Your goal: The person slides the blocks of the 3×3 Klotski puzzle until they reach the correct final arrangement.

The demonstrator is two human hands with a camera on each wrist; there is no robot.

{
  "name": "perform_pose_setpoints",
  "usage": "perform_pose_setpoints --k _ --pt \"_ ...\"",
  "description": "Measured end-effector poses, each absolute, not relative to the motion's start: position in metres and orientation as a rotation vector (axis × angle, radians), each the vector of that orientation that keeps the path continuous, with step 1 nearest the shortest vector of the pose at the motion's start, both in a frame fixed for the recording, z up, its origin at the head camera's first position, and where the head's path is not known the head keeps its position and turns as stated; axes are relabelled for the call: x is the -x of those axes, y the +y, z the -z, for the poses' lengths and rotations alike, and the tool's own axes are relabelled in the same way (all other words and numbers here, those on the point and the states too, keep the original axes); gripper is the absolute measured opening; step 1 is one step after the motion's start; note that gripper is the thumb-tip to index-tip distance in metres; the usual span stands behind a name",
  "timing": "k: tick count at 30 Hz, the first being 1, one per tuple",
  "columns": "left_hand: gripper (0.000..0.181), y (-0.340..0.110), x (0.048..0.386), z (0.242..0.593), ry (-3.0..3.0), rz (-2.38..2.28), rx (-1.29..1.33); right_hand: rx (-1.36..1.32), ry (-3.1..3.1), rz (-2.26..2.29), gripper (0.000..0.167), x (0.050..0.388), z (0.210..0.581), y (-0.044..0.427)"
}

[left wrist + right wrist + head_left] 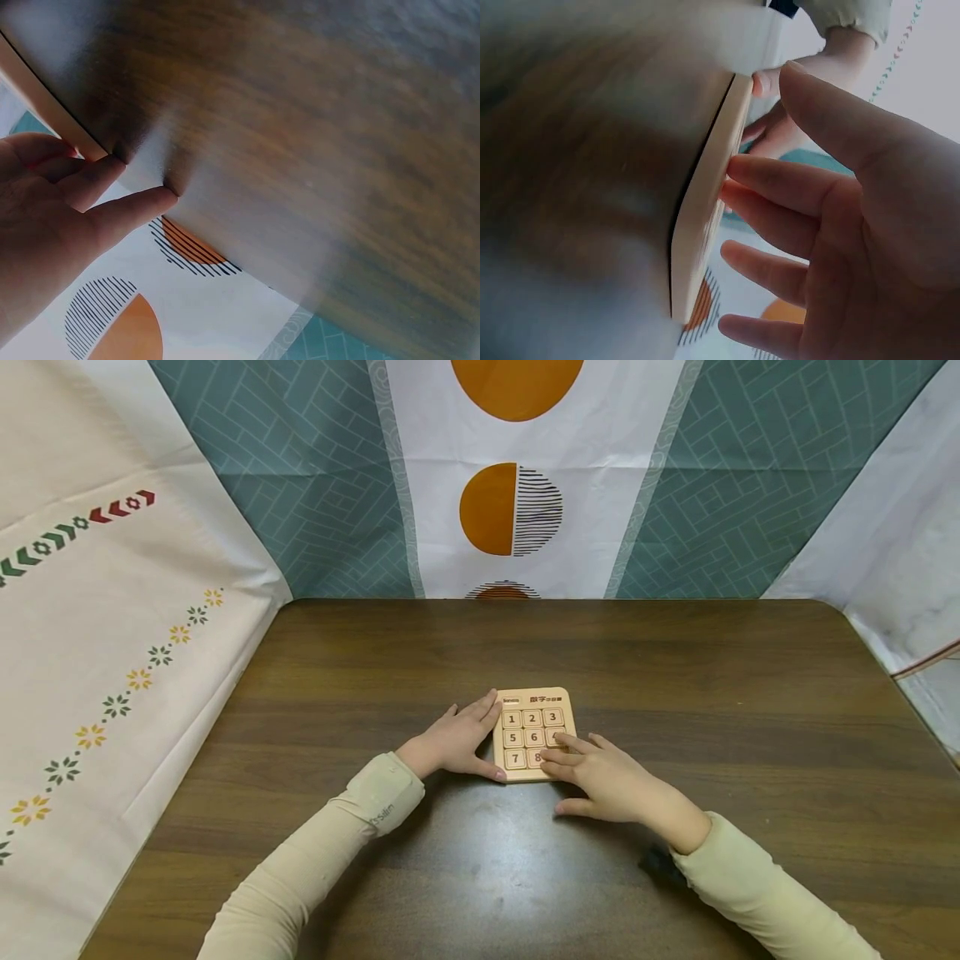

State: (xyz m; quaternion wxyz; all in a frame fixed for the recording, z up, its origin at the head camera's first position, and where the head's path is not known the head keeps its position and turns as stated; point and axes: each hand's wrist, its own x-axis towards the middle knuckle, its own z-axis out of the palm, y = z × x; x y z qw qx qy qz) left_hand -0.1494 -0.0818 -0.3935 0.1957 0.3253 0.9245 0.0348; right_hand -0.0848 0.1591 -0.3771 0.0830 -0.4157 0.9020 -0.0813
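Observation:
A light wooden number-slide puzzle (525, 701) lies flat on the table, with numbered square tiles in a frame. Tiles reading 1, 2, 3, then 5, 6, then 7, 8 show; fingers partly cover the right column. My left hand (463, 739) rests along the board's left edge, fingers extended, thumb by the near-left corner. Over the lower right of the board, my right hand (607, 778) has its index and middle fingertips on the tiles, thumb held off the board. In the right wrist view the board's side (697, 210) is seen edge-on, with fairly straight fingers (787, 180) touching its face.
The brown wooden table (337, 668) extends around the board on all sides. A patterned cloth (300, 485) hangs behind the far edge, and a white embroidered cloth (135, 735) hangs on the left. Something small and dark (663, 864) shows under the right cuff.

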Motion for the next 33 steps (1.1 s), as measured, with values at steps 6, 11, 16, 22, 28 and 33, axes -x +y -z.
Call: perform_pose_setpoints --k 6,11,16,22,28,33 --pt "0.110 -0.082 0.149 0.394 2.590 -0.098 -0.913 1.211 2.686 0.236 0.060 0.087 0.376 0.159" --pt "0.110 -0.082 0.149 0.394 2.589 -0.092 -0.916 1.105 2.752 0.218 0.061 0.093 0.377 0.169" --pt "0.111 -0.081 0.149 0.393 2.588 -0.092 -0.912 1.040 2.775 0.201 0.063 0.099 0.379 0.174" --pt "0.111 -0.081 0.149 0.394 2.592 -0.090 -0.912 1.019 2.758 0.194 0.062 0.100 0.381 0.175" --pt "0.111 -0.081 0.150 0.394 2.591 -0.086 -0.915 1.052 2.742 0.228 0.057 0.096 0.379 0.176" --pt "0.111 -0.081 0.150 0.394 2.589 -0.085 -0.915 1.101 2.714 0.256 0.053 0.090 0.376 0.176"
